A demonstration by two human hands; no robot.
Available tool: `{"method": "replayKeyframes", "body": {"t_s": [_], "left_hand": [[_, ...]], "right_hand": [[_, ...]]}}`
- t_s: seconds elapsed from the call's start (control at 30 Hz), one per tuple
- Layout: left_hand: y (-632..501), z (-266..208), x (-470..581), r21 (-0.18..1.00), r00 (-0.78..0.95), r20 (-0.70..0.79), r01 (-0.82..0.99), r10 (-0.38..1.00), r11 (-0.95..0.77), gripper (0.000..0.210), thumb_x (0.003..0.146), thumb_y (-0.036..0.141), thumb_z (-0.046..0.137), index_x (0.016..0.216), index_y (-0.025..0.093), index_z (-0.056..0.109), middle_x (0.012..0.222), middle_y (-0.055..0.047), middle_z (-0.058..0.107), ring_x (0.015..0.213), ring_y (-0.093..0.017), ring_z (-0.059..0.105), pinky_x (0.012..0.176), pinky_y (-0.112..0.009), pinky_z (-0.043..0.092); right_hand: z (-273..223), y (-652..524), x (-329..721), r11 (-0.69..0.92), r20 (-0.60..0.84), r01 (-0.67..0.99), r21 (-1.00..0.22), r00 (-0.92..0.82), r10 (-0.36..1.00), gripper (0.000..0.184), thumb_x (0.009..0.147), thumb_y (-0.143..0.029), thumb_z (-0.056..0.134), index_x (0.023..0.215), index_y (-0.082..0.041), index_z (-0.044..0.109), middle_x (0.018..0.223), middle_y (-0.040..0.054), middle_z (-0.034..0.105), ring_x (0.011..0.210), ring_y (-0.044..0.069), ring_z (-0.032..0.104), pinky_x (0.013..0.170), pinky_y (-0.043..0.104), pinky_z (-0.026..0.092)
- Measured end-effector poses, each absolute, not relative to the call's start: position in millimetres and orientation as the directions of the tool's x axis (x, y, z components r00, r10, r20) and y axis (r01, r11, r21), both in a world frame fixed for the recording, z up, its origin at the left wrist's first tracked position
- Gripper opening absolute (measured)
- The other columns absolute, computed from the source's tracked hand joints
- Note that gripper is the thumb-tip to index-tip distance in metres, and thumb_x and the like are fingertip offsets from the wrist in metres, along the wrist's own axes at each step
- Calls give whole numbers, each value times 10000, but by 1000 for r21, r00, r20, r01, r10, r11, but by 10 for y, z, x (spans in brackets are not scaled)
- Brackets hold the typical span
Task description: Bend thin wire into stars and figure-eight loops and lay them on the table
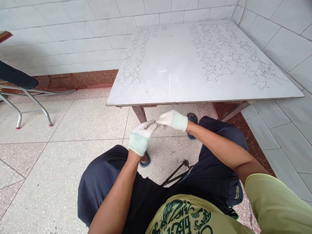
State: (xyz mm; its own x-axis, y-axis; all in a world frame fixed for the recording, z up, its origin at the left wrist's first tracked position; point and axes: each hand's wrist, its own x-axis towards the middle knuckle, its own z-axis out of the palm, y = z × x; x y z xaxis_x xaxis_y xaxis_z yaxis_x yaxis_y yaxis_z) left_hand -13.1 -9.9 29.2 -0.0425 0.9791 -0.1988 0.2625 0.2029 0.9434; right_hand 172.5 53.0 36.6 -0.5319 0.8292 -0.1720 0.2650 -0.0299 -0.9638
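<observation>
My left hand (pixel 143 133), in a white glove with a pale green cuff, has its fingers pinched together in front of the table edge. Against its fingertips press those of my right hand (pixel 172 119), gloved alike and also closed. Anything between the fingers is too thin or hidden to make out. Beyond my hands stands a white-topped table (pixel 170 87). On its right half lie rows of thin wire stars (pixel 211 76). Looped wire shapes (pixel 135 78), like figure eights, line the left side.
A tubular metal seat frame (pixel 34 112) stands on the floor at left. Between my knees are hinged dark metal bars (pixel 179 172). A table leg (pixel 139 113) is just beyond my left hand. Tiled walls (pixel 102 26) border the table's back and right.
</observation>
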Motion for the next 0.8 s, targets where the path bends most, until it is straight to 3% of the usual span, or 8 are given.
{"method": "replayKeyframes", "body": {"t_s": [0.17, 0.4, 0.57, 0.8], "left_hand": [[-118, 242, -166, 972, -32, -188, 138, 982, 191, 482, 674, 554, 883, 981, 185, 840, 902, -87, 836, 996, -294, 764, 962, -405, 569], [-122, 153, -216, 989, -93, -128, 63, 987, 134, 377, 729, 534, 863, 866, 183, 837, 873, -91, 831, 971, -282, 772, 979, -400, 562], [-222, 234, -99, 990, -246, -124, 33, 961, 136, 401, 744, 541, 851, 872, 161, 835, 888, -101, 832, 963, -279, 768, 985, -395, 556], [-218, 156, -24, 988, -299, -150, -82, 942, 131, 397, 720, 513, 885, 885, 155, 827, 857, -86, 829, 941, -277, 777, 1007, -407, 550]], "right_hand": [[384, 508, 1748, -61, -194, 250, -966, -551, 812, 223, 869, -296, 823, 704, -160, 758, 657, 20, 737, 667, 137, 649, 687, 260, 534], [179, 550, 1775, -115, -156, 108, -987, -560, 814, 262, 859, -408, 806, 772, -163, 770, 687, 21, 729, 647, 130, 640, 629, 250, 503], [74, 445, 1687, -169, -127, -76, -983, -385, 914, 260, 846, -398, 805, 775, -154, 750, 692, 41, 729, 651, 143, 626, 655, 277, 497], [37, 426, 1581, -144, -104, -117, -983, -295, 950, 289, 839, -429, 806, 742, -168, 726, 670, 26, 711, 650, 142, 630, 675, 270, 515]]}}
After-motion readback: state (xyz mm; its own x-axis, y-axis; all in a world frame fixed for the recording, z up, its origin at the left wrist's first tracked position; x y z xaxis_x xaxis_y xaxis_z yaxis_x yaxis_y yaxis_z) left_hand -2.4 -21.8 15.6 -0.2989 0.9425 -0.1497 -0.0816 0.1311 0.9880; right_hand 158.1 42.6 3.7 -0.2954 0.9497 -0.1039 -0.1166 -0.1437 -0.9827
